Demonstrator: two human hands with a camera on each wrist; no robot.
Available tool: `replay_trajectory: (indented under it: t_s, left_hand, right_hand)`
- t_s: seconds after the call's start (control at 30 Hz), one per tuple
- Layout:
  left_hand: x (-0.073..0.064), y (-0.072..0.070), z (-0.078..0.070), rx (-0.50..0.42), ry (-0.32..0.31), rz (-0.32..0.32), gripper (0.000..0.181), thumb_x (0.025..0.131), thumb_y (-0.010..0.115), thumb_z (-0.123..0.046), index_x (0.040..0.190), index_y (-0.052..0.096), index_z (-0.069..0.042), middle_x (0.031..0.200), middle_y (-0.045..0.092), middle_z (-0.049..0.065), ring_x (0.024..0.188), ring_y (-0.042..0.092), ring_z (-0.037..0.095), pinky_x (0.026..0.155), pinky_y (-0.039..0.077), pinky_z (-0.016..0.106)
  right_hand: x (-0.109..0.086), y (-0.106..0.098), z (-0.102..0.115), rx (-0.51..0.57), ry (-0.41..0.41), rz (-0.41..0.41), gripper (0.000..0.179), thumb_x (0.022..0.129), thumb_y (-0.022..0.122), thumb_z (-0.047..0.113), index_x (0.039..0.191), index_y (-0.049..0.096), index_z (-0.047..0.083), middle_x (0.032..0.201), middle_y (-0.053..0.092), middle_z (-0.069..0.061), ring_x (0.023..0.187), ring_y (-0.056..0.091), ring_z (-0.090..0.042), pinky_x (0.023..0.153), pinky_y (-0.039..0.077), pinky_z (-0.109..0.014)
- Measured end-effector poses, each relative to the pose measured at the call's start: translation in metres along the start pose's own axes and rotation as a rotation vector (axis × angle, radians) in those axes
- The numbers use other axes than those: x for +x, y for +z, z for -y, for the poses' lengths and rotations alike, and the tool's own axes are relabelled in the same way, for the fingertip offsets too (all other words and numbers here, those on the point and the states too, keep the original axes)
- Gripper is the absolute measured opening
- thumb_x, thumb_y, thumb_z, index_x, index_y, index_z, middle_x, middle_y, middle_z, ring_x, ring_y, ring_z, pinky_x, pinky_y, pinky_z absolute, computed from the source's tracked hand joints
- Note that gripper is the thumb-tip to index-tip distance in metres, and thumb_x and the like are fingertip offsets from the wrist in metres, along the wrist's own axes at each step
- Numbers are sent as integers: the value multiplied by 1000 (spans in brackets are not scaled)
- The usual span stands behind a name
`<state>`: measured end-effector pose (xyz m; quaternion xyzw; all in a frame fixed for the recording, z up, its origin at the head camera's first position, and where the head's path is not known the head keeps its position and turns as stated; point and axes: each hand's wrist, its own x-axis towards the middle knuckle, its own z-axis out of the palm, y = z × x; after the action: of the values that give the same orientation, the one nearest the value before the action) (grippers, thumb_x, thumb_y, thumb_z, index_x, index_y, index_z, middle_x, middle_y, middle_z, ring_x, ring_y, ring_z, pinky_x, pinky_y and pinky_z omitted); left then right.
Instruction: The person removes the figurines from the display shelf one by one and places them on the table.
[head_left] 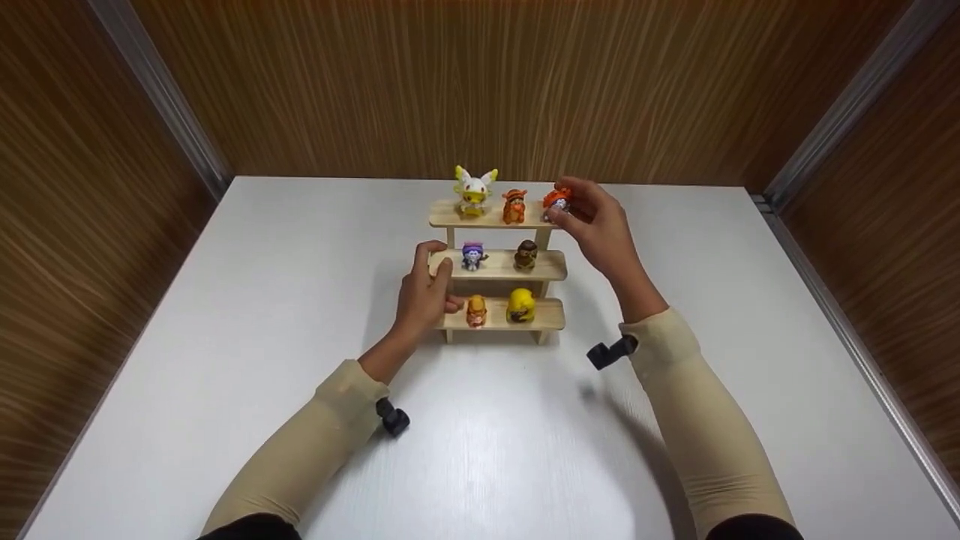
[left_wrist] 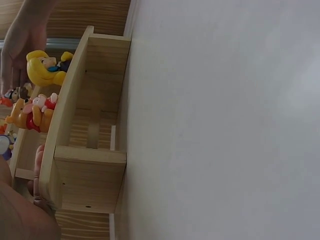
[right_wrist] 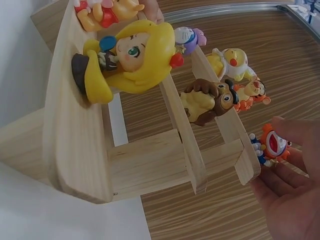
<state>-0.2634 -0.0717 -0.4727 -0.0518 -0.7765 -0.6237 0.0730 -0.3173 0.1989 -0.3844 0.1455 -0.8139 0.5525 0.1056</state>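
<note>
A three-tier wooden display shelf (head_left: 551, 265) stands on the table with small toy figurines on every tier. My right hand (head_left: 606, 234) pinches an orange-hooded figurine (right_wrist: 272, 145) between thumb and fingers at the right end of the top tier. Its feet are at the board in the right wrist view. My left hand (head_left: 424, 294) grips the shelf's left side, around the middle and bottom tiers. Left of the held figurine on top are a Tigger figurine (head_left: 514, 207) and a white-hooded yellow figurine (head_left: 474, 193).
The middle tier carries a purple-hooded figurine (head_left: 472, 256) and a brown owl figurine (head_left: 526, 256). On the bottom tier are a Winnie the Pooh figurine (head_left: 476, 310) and a yellow-haired girl figurine (head_left: 520, 305). Wood-grain panels (head_left: 375, 90) enclose the white table (head_left: 480, 450).
</note>
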Motion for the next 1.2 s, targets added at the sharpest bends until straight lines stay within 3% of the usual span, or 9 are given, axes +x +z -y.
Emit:
replay_trajectory:
  t_s: [0.53,1.2]
  left_hand:
    - [2,0,3,4,17,6,30,112,46,-31,140,47,-20,61,57,6,56,72,23,57,62,35]
    - [1,-1,1,5,8,10,30,112,46,-32,140,46,-21,60,55,7,56,72,23,58,62,35]
  right_hand:
    - [0,1,0,-6,4,-17,38,100,70,15,137,63,9,121,68,-10,104,68,-19,87,59,-23]
    - [-4,-6,0,-67,8,-49,38,99,72,19,134,64,8,122,68,-9,105,68,-18,92,57,-26]
